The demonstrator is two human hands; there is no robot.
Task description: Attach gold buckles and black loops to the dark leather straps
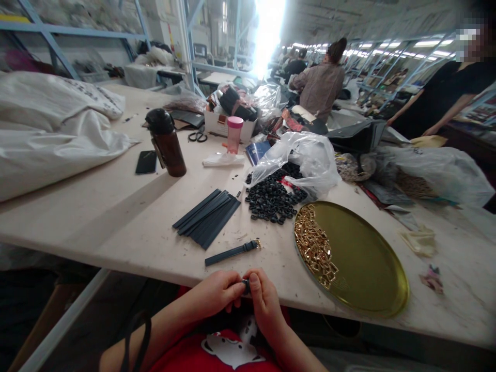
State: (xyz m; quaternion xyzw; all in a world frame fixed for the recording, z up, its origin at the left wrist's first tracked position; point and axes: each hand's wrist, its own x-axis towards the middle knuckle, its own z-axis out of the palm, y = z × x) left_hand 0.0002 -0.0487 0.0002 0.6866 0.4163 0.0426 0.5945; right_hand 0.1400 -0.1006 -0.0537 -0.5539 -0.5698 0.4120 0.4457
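At the table's front edge my left hand [220, 292] and my right hand [262, 295] meet, fingers closed. Between their fingertips is a small dark piece [246, 285], mostly covered, so its exact shape is unclear. Just beyond them lies a dark strap [230, 253] with a gold buckle [257, 244] at its right end. Farther left, several flat dark strips [207, 217] are fanned in a stack. A heap of small black loops [271, 199] spills from a clear plastic bag [310, 157]. Gold buckles [313, 245] cover the left side of a round gold tray [368, 263].
A brown bottle [168, 144], a black notebook [146, 162], scissors [198, 136] and a pink-lidded cup [234, 137] stand or lie farther back. A large white sack [58, 134] takes up the left. Two people [320, 85] are beyond the table, among bags and scraps.
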